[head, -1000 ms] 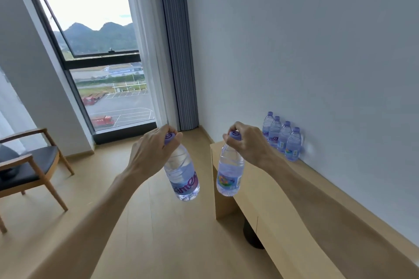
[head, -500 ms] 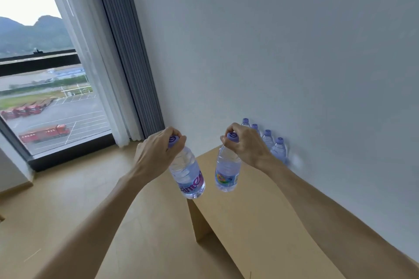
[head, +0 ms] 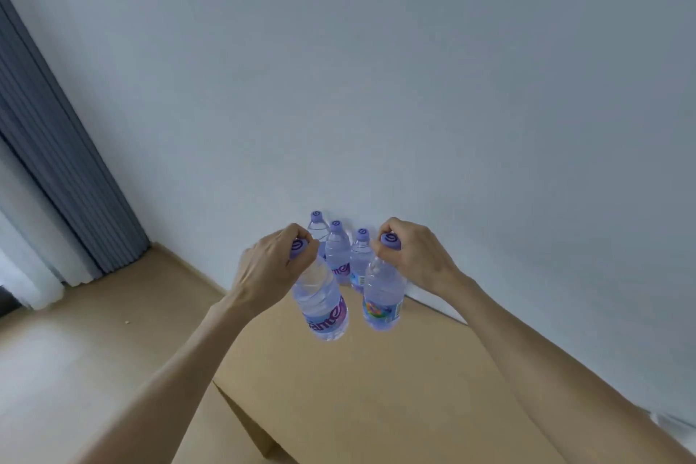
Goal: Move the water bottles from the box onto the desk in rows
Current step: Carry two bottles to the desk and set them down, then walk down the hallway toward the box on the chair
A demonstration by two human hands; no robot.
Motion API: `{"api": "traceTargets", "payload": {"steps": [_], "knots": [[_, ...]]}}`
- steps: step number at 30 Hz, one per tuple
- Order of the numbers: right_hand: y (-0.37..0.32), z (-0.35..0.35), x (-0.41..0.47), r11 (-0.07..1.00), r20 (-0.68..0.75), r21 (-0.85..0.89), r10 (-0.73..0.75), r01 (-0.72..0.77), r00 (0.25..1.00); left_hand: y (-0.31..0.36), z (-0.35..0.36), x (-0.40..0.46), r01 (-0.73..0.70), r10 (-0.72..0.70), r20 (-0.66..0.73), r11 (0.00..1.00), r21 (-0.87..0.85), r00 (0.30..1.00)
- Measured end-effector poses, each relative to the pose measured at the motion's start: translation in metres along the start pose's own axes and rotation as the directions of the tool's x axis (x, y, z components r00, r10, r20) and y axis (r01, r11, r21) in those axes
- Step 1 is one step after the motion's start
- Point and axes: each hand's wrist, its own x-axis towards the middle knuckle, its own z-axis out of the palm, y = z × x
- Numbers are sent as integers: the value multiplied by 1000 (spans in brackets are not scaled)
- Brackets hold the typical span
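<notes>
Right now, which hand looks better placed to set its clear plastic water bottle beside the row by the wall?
Probably the right hand: its clear plastic purple-capped bottle hangs nearest the row of bottles on the wooden desk.

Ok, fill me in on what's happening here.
A person is carrying two water bottles by their caps. The left hand grips the left bottle, the right hand grips the right bottle. Both hang in the air above the wooden desk, not yet set down. A row of bottles stands upright at the desk's far edge against the wall; three caps show.
</notes>
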Motion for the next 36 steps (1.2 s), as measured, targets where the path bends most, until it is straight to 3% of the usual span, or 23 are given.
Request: {"api": "traceTargets", "payload": {"steps": [5,9,17,23,36], "knots": [[32,-5,10,984,-98,-29,171,-174,980,-2,39,58,-138,144,167,989,-47,975],[49,-8,13,956,-171,-59,273,-287,947,1,70,94,-253,281,282,958,-131,917],[81,-13,1,891,-259,-71,418,-449,871,13,134,134,-382,443,388,896,-226,809],[116,-12,-14,850,-235,-106,483,-516,843,28,183,137,-393,441,466,897,-201,767],[170,0,-13,842,-103,-145,510,-520,854,38,248,147,-417,415,582,898,-140,699]]}}
